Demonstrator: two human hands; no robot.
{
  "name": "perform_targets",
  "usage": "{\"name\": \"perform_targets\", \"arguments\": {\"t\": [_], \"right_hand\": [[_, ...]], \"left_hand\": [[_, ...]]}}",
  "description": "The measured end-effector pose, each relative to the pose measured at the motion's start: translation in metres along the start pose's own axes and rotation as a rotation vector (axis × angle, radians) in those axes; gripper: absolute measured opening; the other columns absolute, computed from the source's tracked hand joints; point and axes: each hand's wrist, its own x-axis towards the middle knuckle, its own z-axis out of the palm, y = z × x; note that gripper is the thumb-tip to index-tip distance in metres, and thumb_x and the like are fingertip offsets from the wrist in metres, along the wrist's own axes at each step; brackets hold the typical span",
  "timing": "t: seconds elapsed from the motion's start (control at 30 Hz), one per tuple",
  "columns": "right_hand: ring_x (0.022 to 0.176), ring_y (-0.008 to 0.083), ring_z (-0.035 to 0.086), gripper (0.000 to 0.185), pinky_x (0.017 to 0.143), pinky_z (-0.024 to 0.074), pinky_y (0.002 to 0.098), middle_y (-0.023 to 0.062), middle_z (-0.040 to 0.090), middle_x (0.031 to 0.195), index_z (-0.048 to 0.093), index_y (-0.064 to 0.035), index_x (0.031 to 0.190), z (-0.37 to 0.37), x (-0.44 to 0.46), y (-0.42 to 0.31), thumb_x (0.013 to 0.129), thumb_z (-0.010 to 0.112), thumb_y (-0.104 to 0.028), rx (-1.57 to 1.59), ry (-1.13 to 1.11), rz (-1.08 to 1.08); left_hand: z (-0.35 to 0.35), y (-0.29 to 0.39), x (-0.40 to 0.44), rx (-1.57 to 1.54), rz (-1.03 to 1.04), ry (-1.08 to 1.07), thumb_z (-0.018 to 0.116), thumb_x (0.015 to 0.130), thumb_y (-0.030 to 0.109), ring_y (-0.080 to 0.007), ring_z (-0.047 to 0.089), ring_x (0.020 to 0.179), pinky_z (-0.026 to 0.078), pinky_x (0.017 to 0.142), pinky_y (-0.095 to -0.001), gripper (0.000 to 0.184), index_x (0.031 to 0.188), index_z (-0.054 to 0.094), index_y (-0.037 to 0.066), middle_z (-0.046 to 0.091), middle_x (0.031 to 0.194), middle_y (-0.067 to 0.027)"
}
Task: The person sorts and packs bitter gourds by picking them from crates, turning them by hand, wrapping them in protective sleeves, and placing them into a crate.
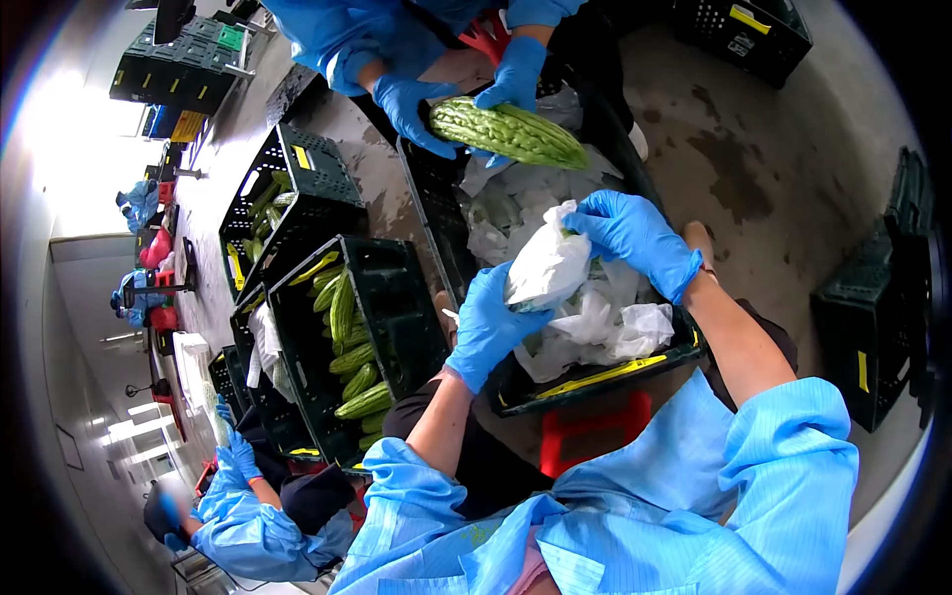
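Clock = from the hands, 12 = top of view. Nearest: dark green crate [434, 223] right under the work, open top, partly filled w/ crumpled white plastic bags [635, 332]; a yellow handle [605, 377] on its near side. Red stand [595, 423], approx 6, just beside it. Floor [813, 119] grey, w/ dark wet-looking patches at abt 1.

Next out: crate of green gourds [362, 382] at 8, 2nd gourd crate [342, 178] btwn 9 & 10. Dark crates [858, 297] at 3, another crate [749, 45] at 1. Co-worker at 11, across the middle crate, blue gloves [412, 107] round a bumpy green gourd [506, 131]. 2nd co-worker [248, 535] at 7–8. Further: crate stack [178, 79] at 10, v. bright light at far L edge.

White-wrapped bundle [545, 263]: held up over the middle crate, btwn both hands. L hand [496, 322], blue-gloved, clamped on its lower end; bundle at 1–2 from it. R hand [640, 238], same glove, fingers closed on the upper end; bundle at 8–9 from it. Bit of green shows nr R fingers; rest of contents hidden by wrap.
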Motion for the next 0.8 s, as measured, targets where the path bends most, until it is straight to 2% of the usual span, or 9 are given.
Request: {"name": "perform_targets", "arguments": {"t": [0.23, 0.33, 0.37, 0.43, 0.47, 0.57, 0.67, 0.7, 0.8], "right_hand": [[0.073, 0.0085, 0.06, 0.03, 0.067, 0.0507, 0.025, 0.0021, 0.067, 0.081, 0.07, -0.0029, 0.099, -0.011, 0.002, -0.004, 0.09, 0.072, -0.031, 0.06, -0.166, 0.027], [0.073, 0.0091, 0.06, 0.03, 0.067, 0.0508, 0.025, 0.0025, 0.067, 0.083, 0.07, -0.0024, 0.101, -0.011, 0.0, -0.002, 0.089, 0.072, -0.03, 0.064, -0.22, 0.029], [0.072, 0.0093, 0.063, 0.024, 0.064, 0.0514, 0.0263, 0.0029, 0.069, 0.082, 0.071, -0.002, 0.097, -0.009, 0.0, 0.001, 0.088, 0.074, -0.024, 0.1, -0.193, 0.003], [0.068, 0.011, 0.064, 0.022, 0.063, 0.052, 0.0271, 0.0048, 0.069, 0.081, 0.071, -0.0012, 0.096, -0.011, -0.005, -0.003, 0.089, 0.072, -0.021, 0.074, -0.175, -0.06], [0.066, 0.0118, 0.064, 0.02, 0.062, 0.0523, 0.0275, 0.0057, 0.07, 0.081, 0.071, -0.0008, 0.095, -0.011, -0.007, -0.005, 0.089, 0.072, -0.02, 0.059, -0.166, -0.093], [0.062, 0.0152, 0.064, 0.018, 0.059, 0.053, 0.0291, 0.0098, 0.069, 0.078, 0.07, 0.0015, 0.09, -0.008, -0.013, -0.002, 0.089, 0.071, -0.017, -0.164, 0.013, -0.479], [0.061, 0.0174, 0.065, 0.02, 0.059, 0.0534, 0.0299, 0.0125, 0.068, 0.076, 0.069, 0.0033, 0.088, -0.01, -0.024, -0.015, 0.089, 0.07, -0.016, -0.157, 0.057, -0.552], [0.061, 0.017, 0.064, 0.02, 0.058, 0.0533, 0.0297, 0.0121, 0.068, 0.075, 0.069, 0.0031, 0.087, -0.012, -0.025, -0.018, 0.089, 0.07, -0.016, -0.118, 0.063, -0.499], [0.062, 0.0134, 0.061, 0.018, 0.058, 0.0523, 0.0276, 0.0087, 0.066, 0.074, 0.068, 0.0027, 0.088, -0.025, -0.026, -0.028, 0.091, 0.069, -0.015, -0.047, 0.118, -0.393]], "left_hand": [[0.002, -0.001, 0.001, 0.007, 0.04, 0.018, 0.091, 0.062, 0.023, -0.023, 0.06, 0.099, 0.048, 0.091, -0.0337, 0.073, 0.122, 0.056, 0.0, 0.06, 0.108, -0.0105], [0.004, 0.0, 0.0, -0.085, -0.002, -0.025, 0.09, 0.063, 0.023, -0.0214, 0.06, 0.1, 0.048, 0.092, -0.0336, 0.071, 0.122, 0.056, 0.001, 0.061, 0.108, -0.0095], [0.005, 0.0, 0.0, -0.147, -0.039, -0.051, 0.09, 0.063, 0.022, -0.0207, 0.06, 0.102, 0.048, 0.092, -0.0335, 0.071, 0.122, 0.056, 0.001, 0.061, 0.11, -0.0088], [0.006, 0.003, 0.0, -0.27, -0.116, -0.103, 0.089, 0.063, 0.02, -0.0194, 0.06, 0.104, 0.048, 0.094, -0.0333, 0.072, 0.124, 0.056, 0.002, 0.062, 0.114, -0.0072], [0.005, 0.005, 0.0, -0.39, -0.188, -0.167, 0.089, 0.063, 0.018, -0.0188, 0.059, 0.106, 0.048, 0.095, -0.0331, 0.073, 0.125, 0.055, 0.002, 0.061, 0.117, -0.0066], [-0.007, 0.025, 0.004, -0.753, -0.382, -0.401, 0.09, 0.063, 0.017, -0.0179, 0.057, 0.112, 0.044, 0.101, -0.0337, 0.081, 0.132, 0.051, 0.002, 0.06, 0.124, -0.0071], [-0.011, 0.035, 0.002, -1.0, -0.34, -0.625, 0.086, 0.068, 0.021, -0.018, 0.056, 0.114, 0.043, 0.103, -0.0344, 0.083, 0.139, 0.046, 0.002, 0.059, 0.126, -0.0069], [-0.001, 0.02, -0.001, -1.019, -0.215, -0.672, 0.078, 0.078, 0.03, -0.0192, 0.055, 0.117, 0.041, 0.105, -0.0353, 0.079, 0.142, 0.042, 0.003, 0.058, 0.129, -0.0083], [0.031, -0.002, -0.016, -1.499, -0.48, -0.792, 0.073, 0.084, 0.039, -0.0216, 0.053, 0.121, 0.04, 0.107, -0.0363, 0.077, 0.144, 0.04, 0.003, 0.056, 0.132, -0.0103]]}}
